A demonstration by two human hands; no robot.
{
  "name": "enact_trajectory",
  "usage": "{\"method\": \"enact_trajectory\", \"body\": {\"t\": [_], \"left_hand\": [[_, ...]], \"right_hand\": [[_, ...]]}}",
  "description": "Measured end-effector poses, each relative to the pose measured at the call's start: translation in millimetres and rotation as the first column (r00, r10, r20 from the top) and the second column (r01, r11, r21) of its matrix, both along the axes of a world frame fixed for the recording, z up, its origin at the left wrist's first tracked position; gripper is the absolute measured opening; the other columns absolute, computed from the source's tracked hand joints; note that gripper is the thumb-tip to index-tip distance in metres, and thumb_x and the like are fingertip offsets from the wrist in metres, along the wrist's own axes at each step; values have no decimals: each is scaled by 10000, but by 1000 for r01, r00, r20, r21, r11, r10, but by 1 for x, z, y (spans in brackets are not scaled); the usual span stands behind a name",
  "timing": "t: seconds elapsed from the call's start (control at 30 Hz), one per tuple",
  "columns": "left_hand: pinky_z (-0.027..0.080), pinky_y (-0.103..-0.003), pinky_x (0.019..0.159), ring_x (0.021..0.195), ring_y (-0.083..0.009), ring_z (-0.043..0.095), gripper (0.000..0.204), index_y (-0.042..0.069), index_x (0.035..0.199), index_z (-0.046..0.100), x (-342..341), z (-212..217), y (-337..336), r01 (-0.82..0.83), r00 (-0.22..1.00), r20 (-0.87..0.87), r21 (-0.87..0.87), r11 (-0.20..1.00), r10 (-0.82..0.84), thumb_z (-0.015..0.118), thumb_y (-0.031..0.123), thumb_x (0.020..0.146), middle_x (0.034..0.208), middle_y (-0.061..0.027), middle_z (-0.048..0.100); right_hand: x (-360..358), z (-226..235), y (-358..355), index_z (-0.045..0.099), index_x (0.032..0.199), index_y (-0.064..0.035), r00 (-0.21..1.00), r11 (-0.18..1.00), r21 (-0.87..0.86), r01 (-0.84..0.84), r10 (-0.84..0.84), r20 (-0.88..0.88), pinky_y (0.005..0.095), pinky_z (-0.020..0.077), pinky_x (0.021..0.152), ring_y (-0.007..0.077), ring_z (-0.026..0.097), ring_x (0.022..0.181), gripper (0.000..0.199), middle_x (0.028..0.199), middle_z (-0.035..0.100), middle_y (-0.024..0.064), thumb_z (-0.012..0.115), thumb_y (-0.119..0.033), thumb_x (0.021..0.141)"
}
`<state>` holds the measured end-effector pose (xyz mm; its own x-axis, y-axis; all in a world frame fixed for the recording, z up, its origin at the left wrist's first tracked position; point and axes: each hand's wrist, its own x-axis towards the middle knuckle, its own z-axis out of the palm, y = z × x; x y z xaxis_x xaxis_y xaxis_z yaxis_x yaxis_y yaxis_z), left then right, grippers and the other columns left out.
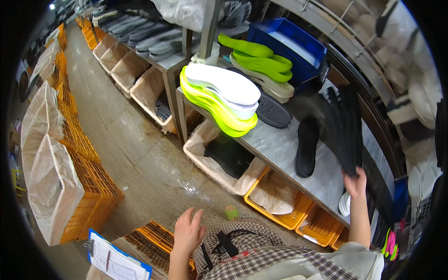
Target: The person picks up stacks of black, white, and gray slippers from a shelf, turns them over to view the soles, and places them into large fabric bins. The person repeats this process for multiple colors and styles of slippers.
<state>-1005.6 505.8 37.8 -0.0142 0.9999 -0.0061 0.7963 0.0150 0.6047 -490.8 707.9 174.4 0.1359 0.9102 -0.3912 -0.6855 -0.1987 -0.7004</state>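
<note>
- Workbench (280,143): grey-topped, bearing soles.
- Bunch of black soles (345,126): blurred, over the bench's right part; probably light, springy and not fragile, apt to fan or droop when held by one end; midlength promises a steadier hold.
- Single black sole (306,147): lies beside the bunch, edges pinchable.
- Left hand (188,232): holds nothing, fingers apart.
- Right hand (357,183): clamped on the bunch's near end.

Grey table (281,141), black sole (306,148), lime soles (205,106)
</note>
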Motion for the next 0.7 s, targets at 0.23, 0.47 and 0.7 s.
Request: {"method": "enact_trajectory", "body": {"t": [0.23, 0.47, 0.7], "left_hand": [[337, -468, 1066, 1314, -325, 375, 738, 108, 1441, 246, 4, 67, 8, 49, 295, 952, 71, 996, -82, 668, 223, 847, 1462, -186, 300], [363, -440, 1059, 1229, -287, 471, 567, 11, 1362, 382, -24, 82, 31, -272, -420, 905, -49, 961, -73, 500, 395, 963, 1341, -130, 485], [529, -374, 872, 1013, -233, 616, 545, 29, 1263, 503, -49, 97, 23, -146, -379, 919, 56, 988, -108, 545, 443, 911, 1166, -112, 601]], "right_hand": [[-212, -16, -152, 432, 1309, 63, 782, 801, -4, -599, 586, 211, 419, 435, 1000, 278, 560, 1136, 684, 1253, 554, 162, 754, -55, 717], [-332, -9, -168, 220, 1462, -59, 129, 308, 160, -938, -118, 985, 458, 335, 1057, 450, 348, 1247, 1050, 1344, 237, 281, 838, -363, 670], [-353, 3, -158, 247, 1452, -36, 362, 44, 364, -930, -47, 931, 434, 318, 1047, 373, 356, 1250, 1094, 1349, 291, 227, 791, -555, 656]]}}
